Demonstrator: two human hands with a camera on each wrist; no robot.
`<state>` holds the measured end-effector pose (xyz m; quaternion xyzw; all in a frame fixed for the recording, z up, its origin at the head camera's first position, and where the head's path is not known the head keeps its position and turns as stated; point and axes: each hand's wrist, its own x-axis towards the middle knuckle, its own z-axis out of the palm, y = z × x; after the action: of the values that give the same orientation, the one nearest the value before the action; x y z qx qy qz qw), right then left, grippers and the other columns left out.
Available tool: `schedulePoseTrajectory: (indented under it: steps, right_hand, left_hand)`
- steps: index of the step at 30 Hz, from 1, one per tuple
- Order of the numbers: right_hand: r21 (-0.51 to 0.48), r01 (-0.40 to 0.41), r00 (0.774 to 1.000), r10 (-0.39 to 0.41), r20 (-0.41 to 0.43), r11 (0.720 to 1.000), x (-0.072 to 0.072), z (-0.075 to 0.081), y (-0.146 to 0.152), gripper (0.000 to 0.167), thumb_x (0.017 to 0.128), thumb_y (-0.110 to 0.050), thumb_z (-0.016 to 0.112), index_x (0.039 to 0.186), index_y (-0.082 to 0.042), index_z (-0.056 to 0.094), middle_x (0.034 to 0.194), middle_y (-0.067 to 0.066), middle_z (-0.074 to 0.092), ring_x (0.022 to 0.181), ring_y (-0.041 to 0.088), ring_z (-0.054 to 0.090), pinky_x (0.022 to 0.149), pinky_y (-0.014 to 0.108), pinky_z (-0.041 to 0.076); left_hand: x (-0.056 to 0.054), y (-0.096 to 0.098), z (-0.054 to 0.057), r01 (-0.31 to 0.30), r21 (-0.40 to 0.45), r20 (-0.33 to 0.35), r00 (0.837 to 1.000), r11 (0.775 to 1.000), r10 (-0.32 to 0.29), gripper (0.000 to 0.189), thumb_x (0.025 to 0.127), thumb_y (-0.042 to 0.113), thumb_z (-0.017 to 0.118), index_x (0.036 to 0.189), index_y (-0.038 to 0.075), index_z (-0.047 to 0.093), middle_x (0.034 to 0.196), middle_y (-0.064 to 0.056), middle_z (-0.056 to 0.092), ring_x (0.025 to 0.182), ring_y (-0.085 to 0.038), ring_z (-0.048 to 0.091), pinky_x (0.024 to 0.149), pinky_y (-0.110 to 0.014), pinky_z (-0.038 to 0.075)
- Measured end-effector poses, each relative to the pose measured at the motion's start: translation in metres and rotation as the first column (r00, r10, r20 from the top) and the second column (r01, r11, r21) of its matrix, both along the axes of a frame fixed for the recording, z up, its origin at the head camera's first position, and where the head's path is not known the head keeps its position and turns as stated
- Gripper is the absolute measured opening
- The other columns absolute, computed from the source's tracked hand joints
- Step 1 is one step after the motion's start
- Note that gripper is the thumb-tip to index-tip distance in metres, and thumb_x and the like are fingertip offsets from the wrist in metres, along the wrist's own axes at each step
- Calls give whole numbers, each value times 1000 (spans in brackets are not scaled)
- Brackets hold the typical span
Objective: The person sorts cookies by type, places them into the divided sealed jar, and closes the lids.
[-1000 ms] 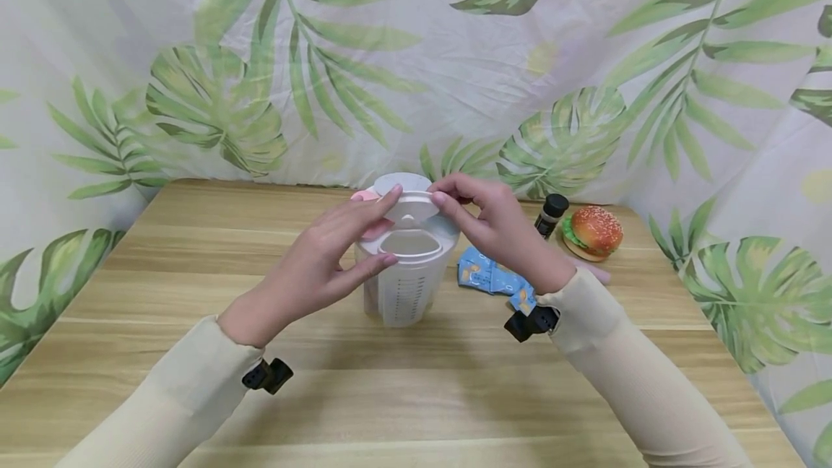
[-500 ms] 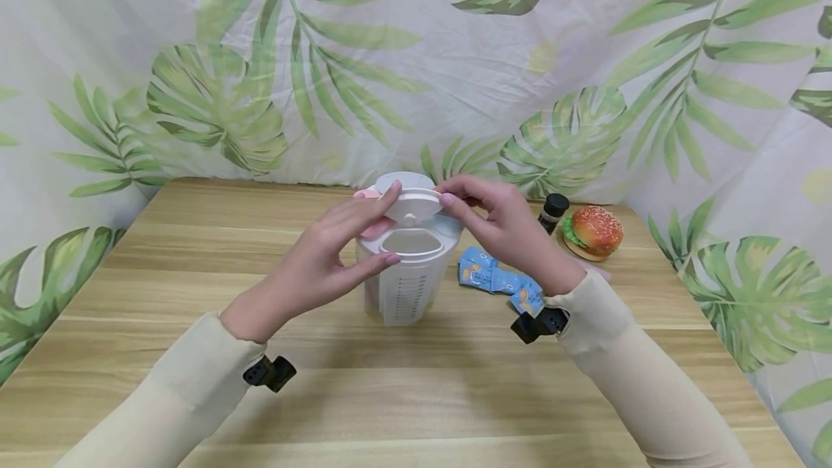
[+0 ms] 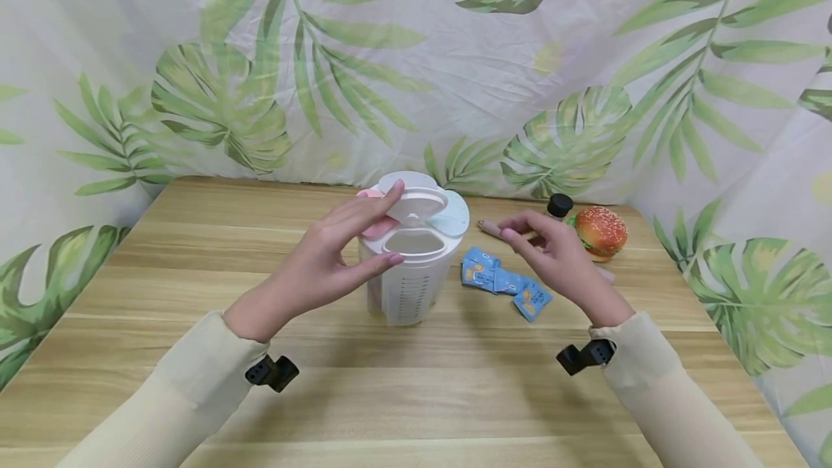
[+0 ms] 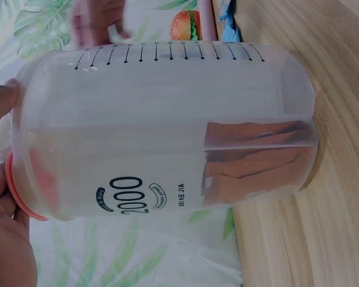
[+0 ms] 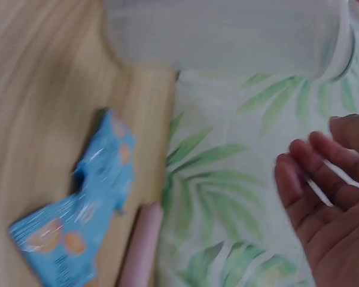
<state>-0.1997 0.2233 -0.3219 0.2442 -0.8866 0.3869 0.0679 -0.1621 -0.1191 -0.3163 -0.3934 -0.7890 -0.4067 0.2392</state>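
Observation:
A clear storage container (image 3: 411, 287) with measuring marks stands upright on the table. Its front flap (image 3: 416, 202) is raised over an uncovered compartment; pink, white and pale blue flaps surround it. My left hand (image 3: 318, 255) holds the container's top, index finger at the raised flap and thumb across the front rim. In the left wrist view, orange-brown packets (image 4: 257, 161) lie at the bottom of one compartment. My right hand (image 3: 552, 255), fingers loosely bent and holding nothing, hovers right of the container, near blue packets (image 3: 507, 280).
A pinkish rod (image 3: 490, 228) lies behind the right hand, partly hidden by it. A black-capped bottle (image 3: 560, 206) and a toy hamburger (image 3: 601, 232) stand at the back right. Behind the wooden table (image 3: 403, 388) hangs a leaf-print cloth (image 3: 364, 63).
My right hand has let go of the raised flap and moved right, away from the container. The flap stays up, and my left hand keeps its place on the container's top.

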Motion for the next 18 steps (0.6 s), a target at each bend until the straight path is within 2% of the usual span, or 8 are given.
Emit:
schedulePoseTrajectory:
  steps: [1, 4, 9, 11, 14, 18]
  right_hand:
    - [38, 14, 999, -16, 36, 999, 0, -5, 6, 19, 107, -19, 62, 115, -5, 73, 113, 14, 77, 100, 15, 71, 86, 29, 63]
    - [150, 41, 990, -61, 130, 988, 1, -17, 22, 22, 107, -21, 62, 116, -3, 70, 109, 14, 76, 99, 23, 71, 87, 36, 62]
    - [295, 57, 962, -132, 241, 954, 4, -33, 44, 33, 102, -22, 70, 120, 5, 63, 106, 17, 70, 95, 23, 66, 78, 33, 56]
    - [325, 48, 951, -143, 275, 945, 4, -39, 49, 41, 99, -23, 74, 121, 9, 60, 107, 20, 68, 93, 24, 63, 76, 34, 54]
    - [324, 24, 934, -137, 330, 946, 3, -49, 55, 48, 97, -24, 77, 122, 12, 57, 108, 23, 66, 92, 24, 60, 75, 33, 52]
    - [323, -1, 914, -131, 385, 947, 3, -60, 61, 50, 95, -25, 78, 120, 12, 57, 97, 17, 62, 82, 20, 55, 70, 30, 48]
  left_hand:
    - [0, 0, 0, -1, 2, -1, 1000, 1000, 1, 85, 82, 4, 86, 158, 6, 46, 139, -12, 70, 133, -29, 63, 133, -41, 29]
    - [1, 0, 0, -2, 5, 3, 1000, 1000, 2, 85, 83, 5, 86, 158, 6, 46, 135, -11, 72, 129, -28, 64, 133, -41, 29]
    - [1, 0, -1, -4, 4, 8, 1000, 1000, 4, 85, 83, 5, 86, 158, 7, 46, 133, -11, 73, 128, -27, 65, 133, -40, 29]
    - [1, 0, -1, -3, 6, 8, 1000, 1000, 3, 85, 83, 5, 86, 158, 7, 46, 132, -11, 73, 128, -27, 65, 133, -40, 29]
    - [0, 1, -1, -2, 7, 7, 1000, 1000, 2, 85, 83, 5, 86, 158, 6, 46, 135, -11, 73, 129, -28, 65, 133, -40, 29]
    - [1, 1, 0, -3, 7, 6, 1000, 1000, 3, 84, 83, 4, 86, 157, 6, 46, 143, -12, 68, 135, -29, 62, 134, -41, 28]
